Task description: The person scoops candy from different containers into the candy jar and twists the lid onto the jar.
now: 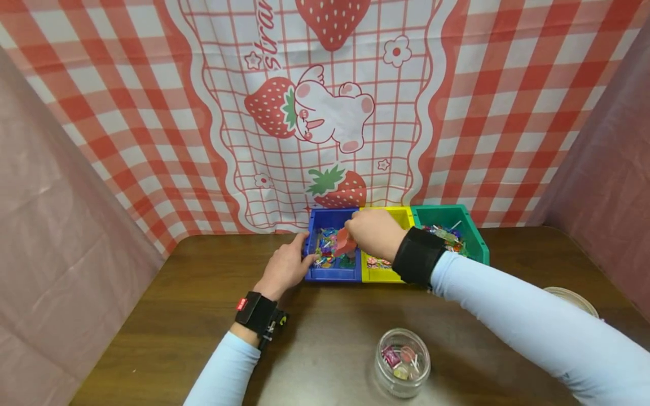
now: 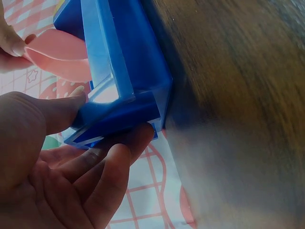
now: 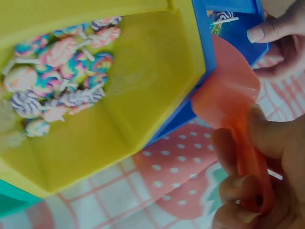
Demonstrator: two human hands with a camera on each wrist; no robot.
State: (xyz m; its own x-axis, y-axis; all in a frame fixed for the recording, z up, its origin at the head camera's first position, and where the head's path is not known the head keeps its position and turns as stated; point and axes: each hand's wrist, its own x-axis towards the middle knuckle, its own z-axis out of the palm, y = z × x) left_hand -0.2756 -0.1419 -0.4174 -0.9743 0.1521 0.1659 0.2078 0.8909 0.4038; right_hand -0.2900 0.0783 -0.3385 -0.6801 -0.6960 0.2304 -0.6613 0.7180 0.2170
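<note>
A pink scoop [image 1: 344, 242] hangs at the blue bin [image 1: 332, 275] on a wooden table [image 1: 315, 332], its handle in a person's right hand [image 1: 377, 231] and its bowl among or just above small, colorful pieces [image 1: 327, 239]. The long handle likely keeps the fingers clear of the pile. The left hand [image 1: 284, 264] braces the bin's outer side, probably to stop it sliding under the scoop. Yellow [image 1: 381, 276] and green [image 1: 477, 248] bins stand in a row beside it, apparently to keep the pieces sorted; the yellow one holds lollipop-shaped bits [image 3: 71, 67]. A glass jar [image 1: 403, 389] with a few pieces inside sits nearer the person, perhaps for easy reach.

The right hand's grip is closed snugly around the handle, thumb close to the bowl. The left hand's grip is narrow, pinching the bin's wall with thumb over the rim and fingers outside. Whether the scoop is loaded cannot be told.
</note>
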